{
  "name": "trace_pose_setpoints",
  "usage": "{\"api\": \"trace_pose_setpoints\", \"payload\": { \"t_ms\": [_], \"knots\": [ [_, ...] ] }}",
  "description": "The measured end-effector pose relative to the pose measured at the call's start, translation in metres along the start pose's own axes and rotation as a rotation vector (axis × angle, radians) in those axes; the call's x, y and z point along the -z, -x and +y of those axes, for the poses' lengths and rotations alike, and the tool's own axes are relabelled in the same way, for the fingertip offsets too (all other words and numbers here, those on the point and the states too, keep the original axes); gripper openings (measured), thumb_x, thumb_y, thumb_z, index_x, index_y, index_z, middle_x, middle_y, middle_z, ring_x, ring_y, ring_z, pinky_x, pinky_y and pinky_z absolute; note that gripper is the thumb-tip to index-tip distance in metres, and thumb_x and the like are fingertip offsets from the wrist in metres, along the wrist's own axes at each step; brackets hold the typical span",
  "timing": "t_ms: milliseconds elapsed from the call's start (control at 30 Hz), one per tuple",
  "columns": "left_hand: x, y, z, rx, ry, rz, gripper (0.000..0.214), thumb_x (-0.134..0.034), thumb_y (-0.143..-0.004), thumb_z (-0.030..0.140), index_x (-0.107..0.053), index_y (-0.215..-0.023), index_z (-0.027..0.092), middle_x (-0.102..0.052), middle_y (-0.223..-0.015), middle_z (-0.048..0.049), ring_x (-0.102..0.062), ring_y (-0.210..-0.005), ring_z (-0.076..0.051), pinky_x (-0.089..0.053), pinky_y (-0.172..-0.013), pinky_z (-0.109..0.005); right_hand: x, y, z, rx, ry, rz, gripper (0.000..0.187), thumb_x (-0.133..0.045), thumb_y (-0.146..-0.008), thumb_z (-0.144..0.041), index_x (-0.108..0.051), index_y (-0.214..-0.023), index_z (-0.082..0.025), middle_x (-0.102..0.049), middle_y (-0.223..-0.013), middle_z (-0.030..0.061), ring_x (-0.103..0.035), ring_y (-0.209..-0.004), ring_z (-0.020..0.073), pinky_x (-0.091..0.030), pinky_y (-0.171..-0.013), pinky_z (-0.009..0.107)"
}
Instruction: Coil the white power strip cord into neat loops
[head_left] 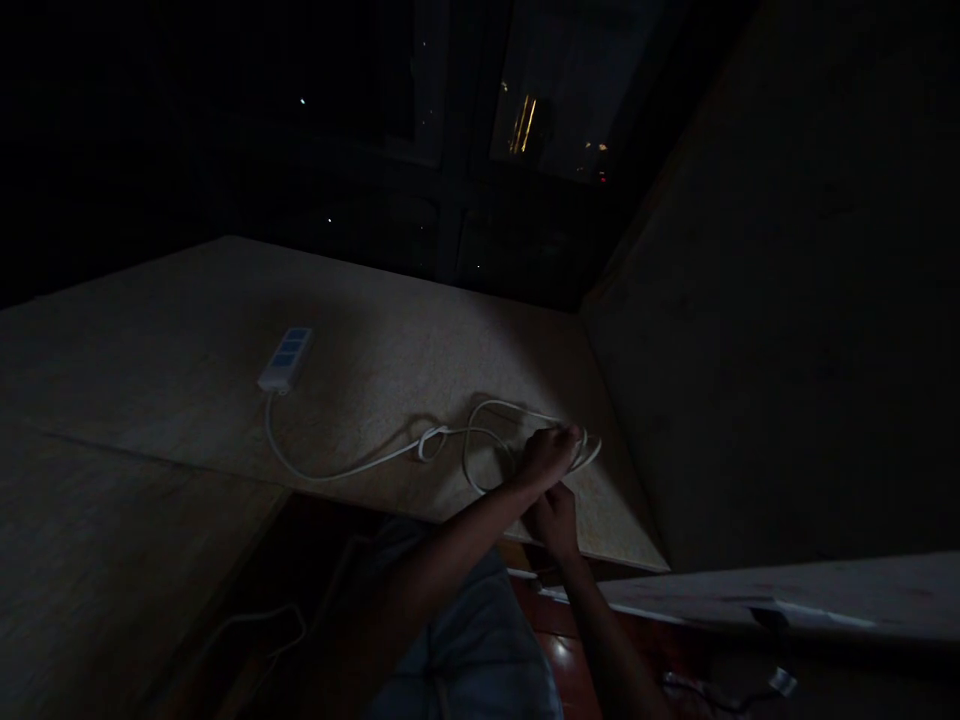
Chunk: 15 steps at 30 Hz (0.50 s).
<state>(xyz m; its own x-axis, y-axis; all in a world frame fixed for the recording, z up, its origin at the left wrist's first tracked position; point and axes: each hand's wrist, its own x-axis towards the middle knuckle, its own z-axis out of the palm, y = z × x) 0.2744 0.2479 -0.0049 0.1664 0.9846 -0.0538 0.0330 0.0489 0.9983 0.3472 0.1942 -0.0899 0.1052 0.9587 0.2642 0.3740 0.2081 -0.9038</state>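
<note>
The room is dark. A white power strip (285, 358) lies on a pale stone counter (187, 330). Its white cable (345, 468) runs right across the counter into a knot and loose loops near the front right edge. My left hand (549, 455) reaches over from the left and is closed on the cable loops. My right hand (555, 518) sits just below it at the counter's edge, fingers curled; what it holds is hidden in the dark.
A dark wall panel (787, 330) rises at the right. Night windows (525, 130) with city lights stand behind the counter. A pale ledge (750, 595) runs at lower right. Another cable (255, 625) hangs below the counter at lower left.
</note>
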Motion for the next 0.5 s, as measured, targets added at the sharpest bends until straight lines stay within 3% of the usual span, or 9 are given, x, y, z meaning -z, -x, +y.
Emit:
{"api": "trace_pose_setpoints", "payload": {
  "t_ms": [67,133,267,400,500],
  "knots": [
    [0.019,0.012,0.000,-0.113,0.018,-0.004,0.021,-0.053,-0.089,0.028,-0.067,-0.080,0.015,-0.070,-0.088,-0.0104,-0.066,-0.088,-0.021,-0.049,-0.078,-0.030,0.001,-0.001,-0.004,-0.001,-0.024,0.008,0.039,-0.053,-0.082,-0.050,-0.063,-0.068,-0.016,-0.063,-0.067,0.0044,-0.054,-0.066,0.0180,-0.045,-0.063,0.029],
    [0.045,0.024,-0.001,-0.256,0.000,0.053,0.021,-0.049,-0.088,0.021,-0.069,-0.093,0.016,-0.071,-0.100,-0.0100,-0.066,-0.098,-0.020,-0.050,-0.088,-0.030,0.001,-0.002,-0.008,-0.071,-0.085,0.049,0.042,-0.055,-0.084,-0.054,-0.062,-0.068,-0.016,-0.061,-0.067,0.0043,-0.053,-0.066,0.0172,-0.045,-0.063,0.028],
    [0.111,0.040,-0.011,-0.445,-0.385,0.234,0.024,-0.050,-0.088,0.018,-0.068,-0.103,0.016,-0.069,-0.106,-0.0102,-0.064,-0.104,-0.021,-0.049,-0.096,-0.036,0.007,-0.005,-0.014,-0.311,-0.363,0.150,0.046,-0.065,-0.077,-0.062,-0.062,-0.078,-0.017,-0.060,-0.069,0.0037,-0.051,-0.058,0.0144,-0.044,-0.053,0.026],
    [0.172,0.049,-0.032,-0.443,-0.736,0.380,0.033,-0.051,-0.090,0.026,-0.063,-0.118,0.015,-0.064,-0.121,-0.0133,-0.054,-0.121,-0.026,-0.042,-0.106,-0.042,0.026,-0.012,-0.011,-0.412,-0.534,0.139,0.051,-0.072,-0.073,-0.058,-0.063,-0.102,-0.018,-0.062,-0.075,0.0024,-0.052,-0.054,0.0125,-0.044,-0.049,0.024],
    [0.199,0.056,-0.051,-0.325,-0.806,0.396,0.040,-0.056,-0.088,0.036,-0.063,-0.121,0.014,-0.065,-0.120,-0.0137,-0.056,-0.117,-0.028,-0.044,-0.104,-0.043,0.048,-0.023,-0.003,-0.342,-0.482,0.216,0.042,-0.070,-0.076,-0.052,-0.060,-0.101,-0.019,-0.062,-0.079,0.0026,-0.054,-0.055,0.0121,-0.043,-0.048,0.024]
  ]
}}
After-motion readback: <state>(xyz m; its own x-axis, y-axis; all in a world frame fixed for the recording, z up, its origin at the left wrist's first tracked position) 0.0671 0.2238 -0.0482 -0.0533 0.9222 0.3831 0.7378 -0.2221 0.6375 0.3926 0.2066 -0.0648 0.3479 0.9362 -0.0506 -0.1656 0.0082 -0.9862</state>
